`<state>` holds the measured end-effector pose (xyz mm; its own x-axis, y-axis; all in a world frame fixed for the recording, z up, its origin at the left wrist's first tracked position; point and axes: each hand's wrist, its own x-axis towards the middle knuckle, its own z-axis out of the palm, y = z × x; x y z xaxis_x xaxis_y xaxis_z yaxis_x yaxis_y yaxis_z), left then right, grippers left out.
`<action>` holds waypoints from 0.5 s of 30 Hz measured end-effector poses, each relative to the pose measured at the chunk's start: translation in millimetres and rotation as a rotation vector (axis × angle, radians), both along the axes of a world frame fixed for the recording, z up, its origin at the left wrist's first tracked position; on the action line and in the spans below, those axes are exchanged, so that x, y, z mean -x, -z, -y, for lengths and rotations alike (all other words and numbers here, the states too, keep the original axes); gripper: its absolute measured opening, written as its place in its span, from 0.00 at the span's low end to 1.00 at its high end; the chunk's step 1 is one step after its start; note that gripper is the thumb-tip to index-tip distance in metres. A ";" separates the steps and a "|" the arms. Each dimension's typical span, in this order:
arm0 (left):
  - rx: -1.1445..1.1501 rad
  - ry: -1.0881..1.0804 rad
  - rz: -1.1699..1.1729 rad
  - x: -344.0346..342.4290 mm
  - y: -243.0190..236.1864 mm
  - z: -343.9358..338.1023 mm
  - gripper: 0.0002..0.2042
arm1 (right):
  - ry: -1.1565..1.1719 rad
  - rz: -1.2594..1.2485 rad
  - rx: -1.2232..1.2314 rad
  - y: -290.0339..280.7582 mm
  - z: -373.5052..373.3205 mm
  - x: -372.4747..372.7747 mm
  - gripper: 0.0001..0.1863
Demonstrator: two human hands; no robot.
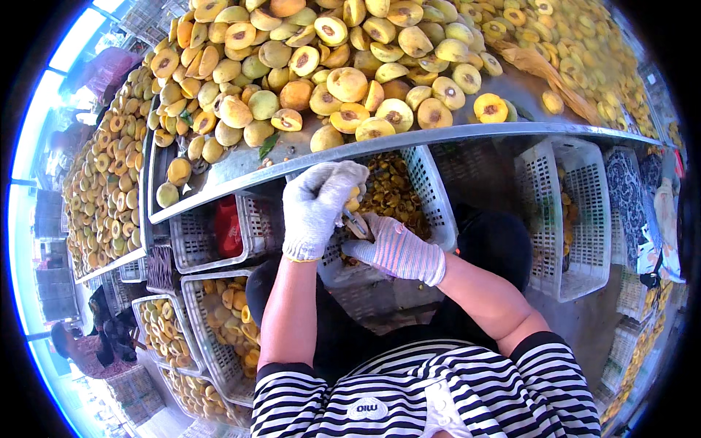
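My left hand (318,208), in a whitish knit glove, is closed around a yellow peach (353,200), of which only a small part shows. Against it, my right hand (401,250), in a striped pale glove, grips a small hand tool (356,225) with a metal end. The tool's full shape is hidden by the fingers. Both hands meet above a white plastic crate (432,191) holding brown and yellow fruit scraps (394,186). Just beyond them, a metal-edged table (292,162) bears a heap of yellow peaches (347,84), many halved with brown centres.
Crates of peach halves (232,314) stand at the left. A crate with a red object (228,228) sits under the table; another white crate (573,241) is at the right. More peaches (109,182) lie on a far-left table. A person (91,350) sits at the lower left.
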<state>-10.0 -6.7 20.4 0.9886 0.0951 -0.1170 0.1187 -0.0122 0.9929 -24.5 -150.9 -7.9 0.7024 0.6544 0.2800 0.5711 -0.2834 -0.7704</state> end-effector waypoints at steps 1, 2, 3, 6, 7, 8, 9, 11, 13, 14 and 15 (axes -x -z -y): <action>-0.156 0.085 0.005 -2.2 -2.2 -2.2 0.10 | 0.003 -0.415 -0.007 -2.4 3.0 3.7 0.15; -0.312 0.170 0.010 -6.0 -7.0 -4.3 0.10 | 0.088 -0.805 -0.022 -8.4 5.2 6.9 0.14; -0.465 0.253 0.020 -8.2 -10.5 -4.1 0.11 | 0.034 -0.816 -0.026 -4.9 7.7 5.7 0.15; 0.080 0.124 -0.052 -2.9 -1.9 -0.5 0.10 | -0.086 -0.672 -0.009 20.4 12.5 2.9 0.15; 0.262 0.072 -0.070 -1.0 0.4 0.3 0.09 | -0.095 -0.507 0.017 28.2 12.1 2.7 0.16; 0.191 0.138 -0.005 -3.9 3.9 0.0 0.09 | -0.104 -0.342 0.043 32.9 12.4 3.1 0.16; 0.042 0.234 -0.003 -5.6 0.8 -2.3 0.09 | -0.067 -0.455 0.052 30.2 11.5 4.9 0.16; -0.257 0.423 0.000 -8.1 -8.3 -7.4 0.09 | 0.008 -0.682 0.071 22.0 9.2 10.4 0.15; 0.075 0.274 0.068 -3.4 3.7 -2.2 0.13 | -0.027 -0.543 0.052 27.1 7.4 11.4 0.14; 0.371 0.156 0.056 0.8 16.4 3.5 0.16 | -0.067 -0.491 0.020 23.7 8.1 9.0 0.15; 0.665 0.038 0.037 3.6 21.7 9.1 0.18 | -0.105 -0.443 -0.014 22.1 8.4 8.5 0.16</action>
